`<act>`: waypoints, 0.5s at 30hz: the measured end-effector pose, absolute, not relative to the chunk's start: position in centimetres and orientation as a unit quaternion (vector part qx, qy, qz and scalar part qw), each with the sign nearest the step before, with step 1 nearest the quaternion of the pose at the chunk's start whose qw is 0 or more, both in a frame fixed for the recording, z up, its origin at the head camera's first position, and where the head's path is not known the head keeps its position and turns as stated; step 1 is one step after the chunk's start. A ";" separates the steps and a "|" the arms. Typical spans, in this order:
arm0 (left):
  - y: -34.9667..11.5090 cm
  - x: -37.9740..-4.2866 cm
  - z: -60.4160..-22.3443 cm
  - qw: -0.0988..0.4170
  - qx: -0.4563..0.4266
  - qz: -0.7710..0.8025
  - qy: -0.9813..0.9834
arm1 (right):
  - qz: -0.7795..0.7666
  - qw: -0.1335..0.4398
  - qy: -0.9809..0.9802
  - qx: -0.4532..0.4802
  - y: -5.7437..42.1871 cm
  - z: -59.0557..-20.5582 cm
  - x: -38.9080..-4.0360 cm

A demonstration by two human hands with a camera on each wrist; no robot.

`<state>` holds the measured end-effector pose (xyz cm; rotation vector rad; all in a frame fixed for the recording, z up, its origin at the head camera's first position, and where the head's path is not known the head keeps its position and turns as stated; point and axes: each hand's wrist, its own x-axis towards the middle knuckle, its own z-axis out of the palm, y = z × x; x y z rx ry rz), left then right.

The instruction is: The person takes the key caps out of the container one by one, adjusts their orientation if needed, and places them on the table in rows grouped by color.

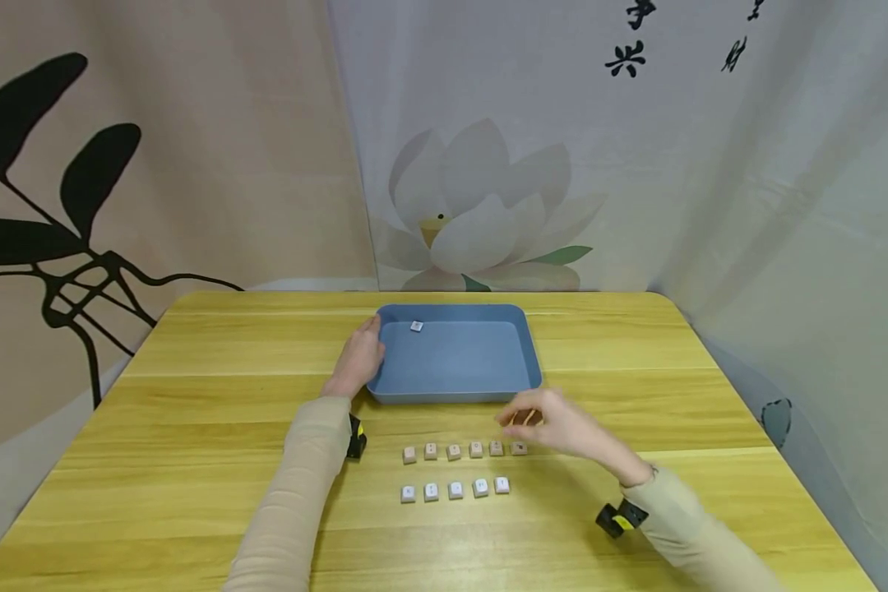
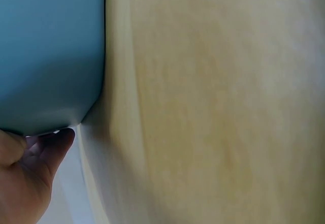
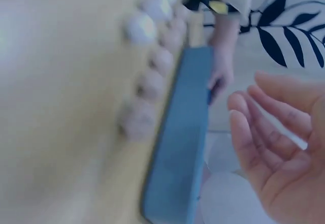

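Observation:
A shallow blue tray (image 1: 455,353) lies on the table. My left hand (image 1: 360,355) grips its left rim; in the left wrist view that hand (image 2: 25,176) has thumb and fingers at the tray's edge. One small white keycap (image 1: 417,326) lies inside the tray, near its back left corner. My right hand (image 1: 551,421) hovers at the tray's front right corner, fingers loosely bent and holding nothing, as the right wrist view also shows. Just below it is the right end of a row of beige keycaps (image 1: 476,450). A second row of white keycaps (image 1: 455,491) stands nearer to me.
The wooden table (image 1: 252,345) reaches back to a curtain (image 1: 488,123) printed with a lotus and dark leaves. Both wrists carry a black camera strap (image 1: 622,520).

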<state>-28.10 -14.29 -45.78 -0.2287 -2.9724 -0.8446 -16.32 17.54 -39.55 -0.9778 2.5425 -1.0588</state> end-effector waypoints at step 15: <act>-14.3 -28.2 -45.8 0.013 -0.062 -0.274 -0.960 | -0.320 0.092 0.881 -0.337 10.0 -40.2 -28.3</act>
